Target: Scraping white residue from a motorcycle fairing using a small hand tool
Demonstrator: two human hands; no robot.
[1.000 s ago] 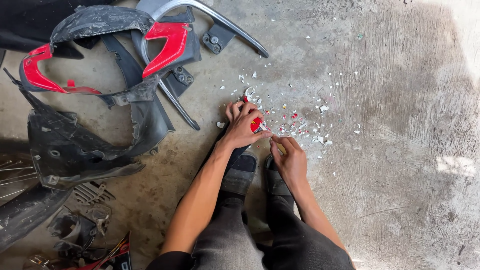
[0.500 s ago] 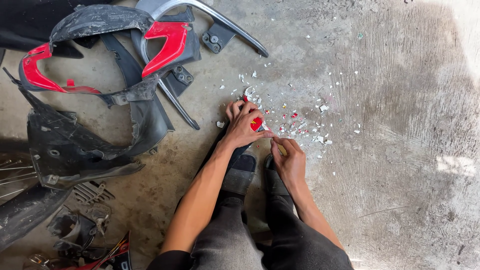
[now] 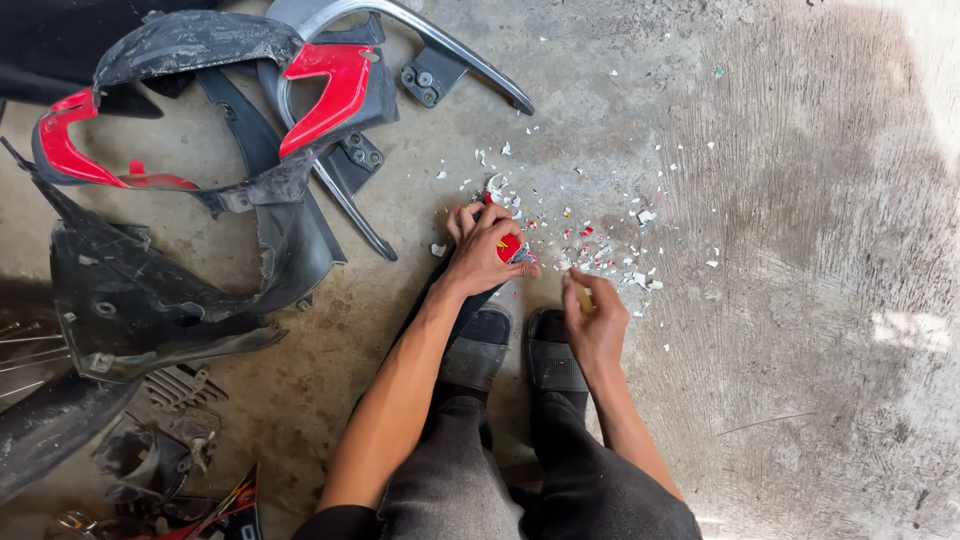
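Red plastic piece (image 3: 509,247) lies low on the concrete floor (image 3: 800,300), just in front of the person's two feet, and the left hand (image 3: 484,245) presses on it from above. The fingers (image 3: 470,215) of this hand are curled around the piece and close on it, so only a small red part with a pale mark shows between thumb and forefinger. A dark, long part goes under the same hand toward the left foot; I cannot tell if it is joined to the red piece.

The right hand (image 3: 592,325) is just beside, a little nearer to the body and apart from the red piece. Its fingers are bent together around something small and yellowish, which is too small to name.

Many small chips (image 3: 600,250), white and red, are scattered on the floor around and beyond the hands. Below the hands are two black sandals (image 3: 515,350) and grey trousers (image 3: 520,480).

To the left, well apart, lies a heap of motorcycle body panels (image 3: 190,260), black and dusty, some with red panels (image 3: 330,85) on them. A curved grey metal bar (image 3: 440,45) rests at the top of the heap. Smaller dark parts (image 3: 160,450) lie at the lower left corner.
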